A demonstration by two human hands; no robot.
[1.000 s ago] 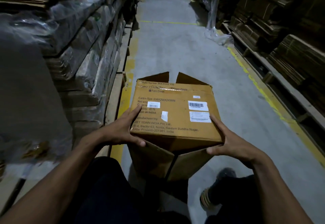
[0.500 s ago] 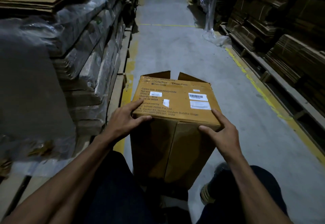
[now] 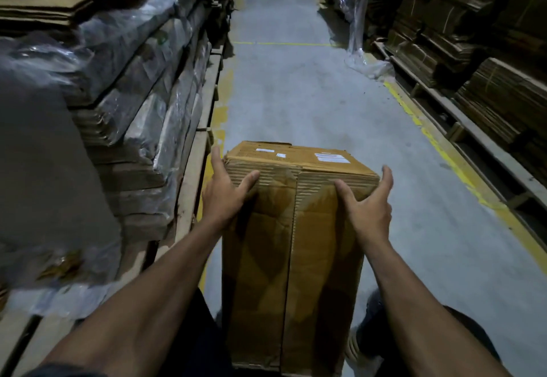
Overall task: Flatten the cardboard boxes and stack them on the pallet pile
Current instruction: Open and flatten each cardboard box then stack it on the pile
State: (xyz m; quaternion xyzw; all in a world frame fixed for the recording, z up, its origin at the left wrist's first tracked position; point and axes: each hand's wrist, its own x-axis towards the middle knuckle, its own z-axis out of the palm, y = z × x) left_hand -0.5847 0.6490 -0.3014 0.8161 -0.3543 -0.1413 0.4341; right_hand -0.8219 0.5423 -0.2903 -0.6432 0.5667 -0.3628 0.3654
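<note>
1. Your left hand (image 3: 225,196) grips the upper left corner of the cardboard box (image 3: 293,246): the fingers run straight up along the box's left side and the thumb lies curled across the near face, so the corner is pinched between them.
2. Your right hand (image 3: 367,208) mirrors it on the upper right corner, thumb pressed on the near face, fingers wrapped round the right edge. Both forearms reach forward and slightly inward from the bottom corners of the view.
3. You have the box standing upright in the aisle between your legs, its long axis vertical. The near face shows two flaps meeting at a centre seam that runs top to bottom, and the labelled panel (image 3: 299,157) faces up and tilts away from you. The lower end sits near the concrete floor (image 3: 296,89); whether it touches, the view does not show.
4. Wrapped stacks of flat cardboard (image 3: 142,80) on a wooden pallet (image 3: 195,169) stand just beside the box on your left; more stacks (image 3: 473,51) line the right side, well apart.
5. Compared with half a second ago, the labelled panel has tipped further away and looks much narrower, the seamed face has turned more squarely toward you, and both hands have slid from the panel's near edge out to the corners.
</note>
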